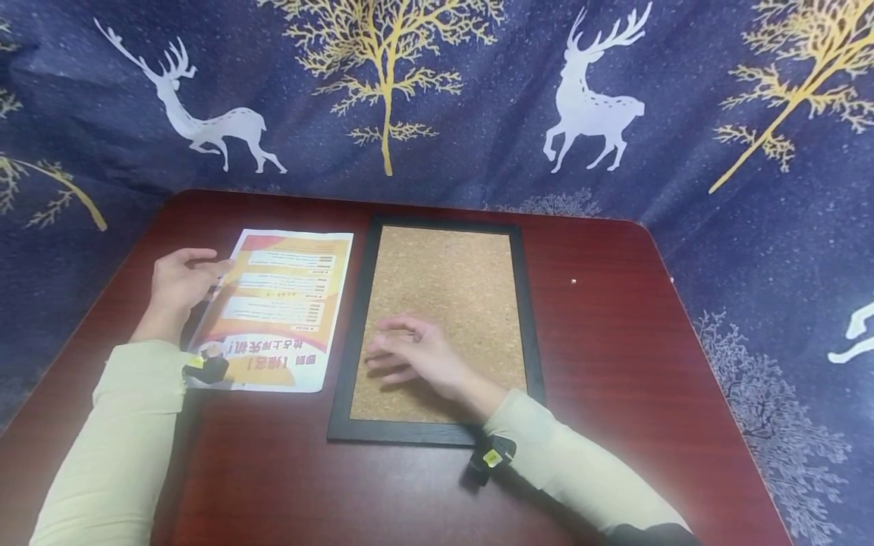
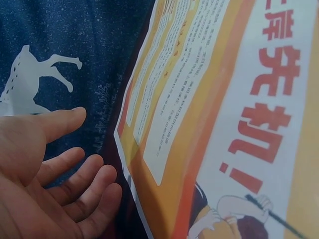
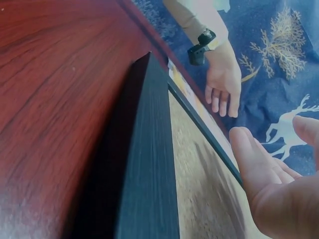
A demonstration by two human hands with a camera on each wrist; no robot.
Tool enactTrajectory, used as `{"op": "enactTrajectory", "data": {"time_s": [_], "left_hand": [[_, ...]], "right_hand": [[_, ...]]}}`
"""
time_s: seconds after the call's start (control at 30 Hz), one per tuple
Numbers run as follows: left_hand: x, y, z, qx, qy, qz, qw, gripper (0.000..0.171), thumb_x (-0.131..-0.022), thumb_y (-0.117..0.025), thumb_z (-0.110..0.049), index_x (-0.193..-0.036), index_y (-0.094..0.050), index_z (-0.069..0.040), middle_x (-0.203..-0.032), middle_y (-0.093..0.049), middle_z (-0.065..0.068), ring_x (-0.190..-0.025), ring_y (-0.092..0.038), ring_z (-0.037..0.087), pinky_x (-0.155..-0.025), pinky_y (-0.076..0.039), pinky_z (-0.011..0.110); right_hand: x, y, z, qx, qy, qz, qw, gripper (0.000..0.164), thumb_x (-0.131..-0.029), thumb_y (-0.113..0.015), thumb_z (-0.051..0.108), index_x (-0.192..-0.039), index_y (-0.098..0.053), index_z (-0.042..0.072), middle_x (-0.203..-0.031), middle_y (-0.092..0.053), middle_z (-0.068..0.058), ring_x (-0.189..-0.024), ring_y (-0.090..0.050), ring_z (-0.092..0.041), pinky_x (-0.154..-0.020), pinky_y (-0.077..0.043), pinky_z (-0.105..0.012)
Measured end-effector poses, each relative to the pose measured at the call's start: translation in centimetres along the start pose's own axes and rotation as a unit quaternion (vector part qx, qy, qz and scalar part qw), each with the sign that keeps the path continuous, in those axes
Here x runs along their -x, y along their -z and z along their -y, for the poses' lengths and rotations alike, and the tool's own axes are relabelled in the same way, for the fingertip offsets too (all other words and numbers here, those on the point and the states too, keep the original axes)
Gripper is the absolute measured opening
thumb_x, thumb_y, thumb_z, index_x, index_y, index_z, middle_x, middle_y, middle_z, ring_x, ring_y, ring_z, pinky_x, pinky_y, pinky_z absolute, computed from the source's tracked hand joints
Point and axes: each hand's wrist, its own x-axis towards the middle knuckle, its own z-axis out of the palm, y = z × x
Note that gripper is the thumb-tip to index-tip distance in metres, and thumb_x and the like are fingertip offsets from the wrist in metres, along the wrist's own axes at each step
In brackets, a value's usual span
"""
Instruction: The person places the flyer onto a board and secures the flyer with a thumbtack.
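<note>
An orange and white printed flyer [image 1: 280,296] lies flat on the table, its print upside down in the head view. My left hand [image 1: 183,284] hovers at the flyer's left edge, fingers loosely bent with nothing in them; in the left wrist view that hand [image 2: 65,174] is beside the paper's border. To the right of the flyer lies a cork board [image 1: 444,280] in a black frame [image 1: 522,296]. Over the lower left part of the cork is my right hand [image 1: 419,353], fingers relaxed and holding nothing. The right wrist view shows this hand [image 3: 279,189] above the board.
The dark red table [image 1: 614,364] has rounded far corners. A tiny pale speck [image 1: 573,281] lies right of the board. Behind the table hangs a blue cloth [image 1: 471,114] with white deer and yellow trees. Each wrist wears a small black camera [image 1: 208,366].
</note>
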Motion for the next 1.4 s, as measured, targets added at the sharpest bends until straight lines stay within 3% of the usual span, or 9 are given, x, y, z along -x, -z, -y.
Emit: {"op": "enactTrajectory", "data": {"time_s": [0.43,0.6,0.67,0.87,1.13,1.4], "left_hand": [[-0.8,-0.4,0.2,-0.043,0.008,-0.010,0.9990,0.070,-0.093,-0.069,-0.039,-0.149,-0.046,-0.002,-0.138,-0.055,0.026,-0.108,-0.056,0.030,-0.072,-0.050,0.026],[-0.9,-0.6,0.0,-0.056,0.003,-0.003,0.9984,0.068,-0.095,-0.066,-0.038,-0.148,-0.046,0.000,-0.138,-0.054,0.028,-0.114,-0.054,0.034,-0.086,-0.047,0.035],[-1.0,-0.7,-0.2,-0.058,0.001,0.000,0.9983,0.068,-0.095,-0.066,-0.039,-0.147,-0.046,0.000,-0.139,-0.054,0.028,-0.116,-0.053,0.035,-0.088,-0.046,0.037],[-1.1,-0.9,-0.5,-0.070,-0.002,0.003,0.9975,0.070,-0.094,-0.067,-0.041,-0.146,-0.047,0.001,-0.139,-0.053,0.028,-0.113,-0.053,0.035,-0.079,-0.049,0.032],[-1.4,-1.3,-0.7,-0.095,0.000,-0.004,0.9955,0.068,-0.095,-0.066,-0.040,-0.144,-0.048,0.002,-0.137,-0.054,0.029,-0.121,-0.050,0.040,-0.105,-0.038,0.051],[-1.7,-1.4,-0.5,-0.126,-0.011,-0.008,0.9919,0.069,-0.094,-0.065,-0.042,-0.143,-0.049,0.003,-0.134,-0.055,0.030,-0.118,-0.051,0.042,-0.103,-0.039,0.054]], "right_hand": [[-1.0,-1.5,-0.4,-0.018,-0.022,0.001,1.000,0.044,-0.098,-0.066,0.016,-0.134,-0.053,-0.006,-0.115,-0.069,-0.026,-0.101,-0.071,-0.038,-0.077,-0.060,-0.050],[-1.4,-2.0,-0.6,-0.025,-0.031,0.000,0.999,0.043,-0.098,-0.066,0.014,-0.133,-0.054,-0.007,-0.112,-0.071,-0.024,-0.099,-0.071,-0.038,-0.076,-0.060,-0.049],[-1.6,-2.2,-0.7,-0.028,-0.033,-0.002,0.999,0.043,-0.098,-0.067,0.014,-0.133,-0.054,-0.006,-0.111,-0.071,-0.023,-0.098,-0.071,-0.037,-0.075,-0.060,-0.049],[-1.9,-2.9,-0.7,-0.026,-0.041,-0.005,0.999,0.043,-0.098,-0.066,0.014,-0.133,-0.054,-0.006,-0.111,-0.071,-0.025,-0.097,-0.072,-0.036,-0.075,-0.060,-0.049],[-2.2,-3.5,-0.6,-0.026,-0.054,-0.011,0.998,0.041,-0.098,-0.066,0.013,-0.132,-0.055,-0.007,-0.110,-0.071,-0.025,-0.098,-0.071,-0.038,-0.074,-0.061,-0.047],[-2.4,-3.9,-0.6,-0.028,-0.058,-0.004,0.998,0.044,-0.098,-0.066,0.014,-0.134,-0.054,-0.007,-0.112,-0.071,-0.024,-0.096,-0.073,-0.033,-0.073,-0.061,-0.046]]}}
